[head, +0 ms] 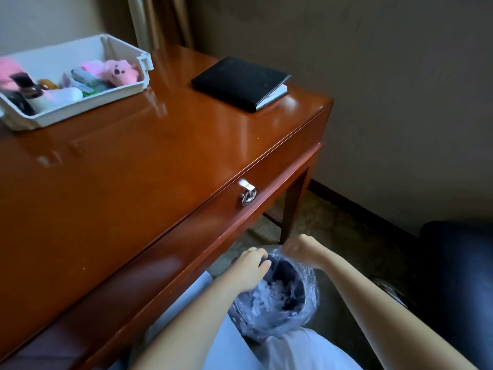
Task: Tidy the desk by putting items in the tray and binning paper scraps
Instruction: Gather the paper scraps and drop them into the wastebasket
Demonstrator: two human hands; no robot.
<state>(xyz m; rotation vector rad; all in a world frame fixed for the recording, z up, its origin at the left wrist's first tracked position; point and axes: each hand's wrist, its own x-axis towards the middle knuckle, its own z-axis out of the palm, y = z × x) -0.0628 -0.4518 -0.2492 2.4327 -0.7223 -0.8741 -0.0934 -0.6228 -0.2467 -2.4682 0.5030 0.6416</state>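
Binning scraps [266, 297] lower centre: your right hand [302, 249] seemingly pinches liner [311, 291], left hand [250, 265] curled, grasp unclear; drop inside bin [288, 273].

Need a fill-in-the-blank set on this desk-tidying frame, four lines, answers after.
The left hand and right hand both grip the bin's clear plastic ____.
The bin holds white paper ____.
The pink plush toy lies in the white ____.
On the desk outside it lies a black ____.
Missing: liner; scraps; tray; notebook.
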